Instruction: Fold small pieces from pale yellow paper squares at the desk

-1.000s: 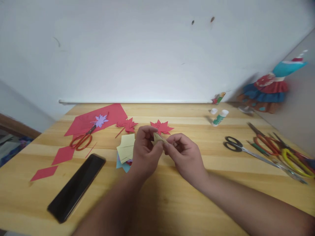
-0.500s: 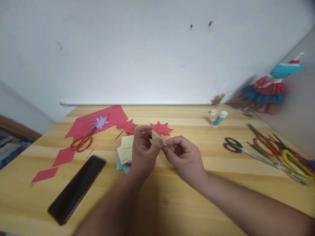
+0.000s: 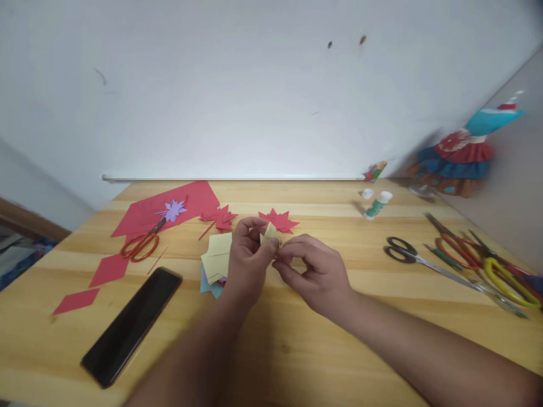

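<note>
A small piece of folded yellow paper [image 3: 270,230] with pointed tips is pinched between the thumb and fingers of my left hand [image 3: 250,263], above the middle of the table. My right hand [image 3: 320,274] has its thumb and curled fingers at the paper's right side, close to my left thumb. Fingers hide the lower part of the paper. Beside my left wrist lies a stack of yellow paper pieces [image 3: 219,251], with light blue paper [image 3: 206,284] showing beneath. Behind my hands are a red pointed paper star [image 3: 280,220] and red pointed cutouts [image 3: 220,217].
To the left lie a phone [image 3: 133,328], orange-handled scissors [image 3: 142,247], red paper [image 3: 139,213], a purple star [image 3: 175,211] and red diamonds [image 3: 109,269]. At right are a glue stick [image 3: 379,206], black-handled scissors [image 3: 403,251], several other tools and a dress-shaped ornament [image 3: 462,152].
The yellow paper has turned, so one tip now points up. My right hand's fingers have shifted slightly left, nearer to my left thumb. The things on the table stay put.
</note>
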Demonstrator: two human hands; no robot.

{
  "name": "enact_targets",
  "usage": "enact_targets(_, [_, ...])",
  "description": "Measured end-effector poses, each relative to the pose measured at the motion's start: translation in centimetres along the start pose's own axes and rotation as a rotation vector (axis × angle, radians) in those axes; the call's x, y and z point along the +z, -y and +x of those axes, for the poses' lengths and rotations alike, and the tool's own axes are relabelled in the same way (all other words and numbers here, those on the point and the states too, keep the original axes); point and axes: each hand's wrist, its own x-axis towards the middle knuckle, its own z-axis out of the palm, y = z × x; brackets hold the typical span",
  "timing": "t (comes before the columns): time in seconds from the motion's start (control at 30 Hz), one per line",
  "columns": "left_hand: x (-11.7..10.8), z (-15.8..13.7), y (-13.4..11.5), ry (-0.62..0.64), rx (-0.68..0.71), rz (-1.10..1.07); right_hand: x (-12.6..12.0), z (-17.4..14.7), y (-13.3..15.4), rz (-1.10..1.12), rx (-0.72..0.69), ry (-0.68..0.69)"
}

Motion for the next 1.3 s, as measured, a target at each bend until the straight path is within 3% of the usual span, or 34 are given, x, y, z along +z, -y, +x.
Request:
enact_targets(0.2, [-0.3,0.2,0.2,0.059,-0.078,-0.013,-0.1,0.0,0.0,-0.096,-0.006,0.027])
enact_targets(0.33, [-0.4,0.3,0.2,0.063,-0.114,-0.024,-0.2,-0.2,0.1,-0.037,0.041,0.034])
enact_targets(0.4, [-0.3,0.4,0.1,0.072,-0.134,-0.043,0.0,-0.3,0.2,0.032,0.123,0.0])
enact_targets(0.6, [-0.4,0.8,-0.1,0.124,-0.129,-0.087,0.8,0.3,0.8,0.351,0.555,-0.107])
enact_targets(0.77, [-0.9,1.0,0.5,0.091,-0.032,-0.043,0.7,0.9,1.1,0.358,0.741,-0.069])
enact_targets(0.97, [-0.6,0.9,0.4,0.053,0.067,0.071,0.6,0.8,0.9,0.293,0.791,0.001])
enact_targets(1.3, [-0.8,0.6,0.4,0.09,0.085,0.203,0.6,1.4,0.8,0.494,0.894,0.091])
